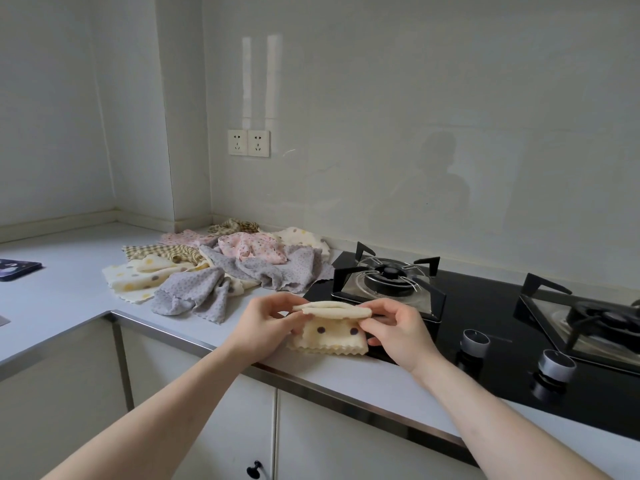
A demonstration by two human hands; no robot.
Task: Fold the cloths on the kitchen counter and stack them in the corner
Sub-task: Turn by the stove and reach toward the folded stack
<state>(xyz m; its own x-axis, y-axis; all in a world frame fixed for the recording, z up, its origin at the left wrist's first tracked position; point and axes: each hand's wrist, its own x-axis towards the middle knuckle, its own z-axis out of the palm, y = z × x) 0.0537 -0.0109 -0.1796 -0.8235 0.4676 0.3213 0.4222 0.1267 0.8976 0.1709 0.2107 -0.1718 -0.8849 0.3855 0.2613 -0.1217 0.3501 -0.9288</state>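
A cream cloth with dark dots [330, 336] is folded over and held just above the counter's front edge, beside the hob. My left hand [268, 323] pinches its folded top edge on the left, and my right hand [398, 332] pinches the same edge on the right. The scalloped lower hem hangs down towards the counter. Behind it lies a loose pile of unfolded cloths [221, 265]: grey dotted, pink flowered, cream with yellow dots and checked ones. The counter corner [114, 223] lies at the far left, by the wall.
A black gas hob [502, 306] with two burners and two knobs [554, 367] fills the counter to the right. A dark flat object [17, 268] lies at the far left. Two wall sockets [248, 143] sit above the pile. White cabinet doors run below.
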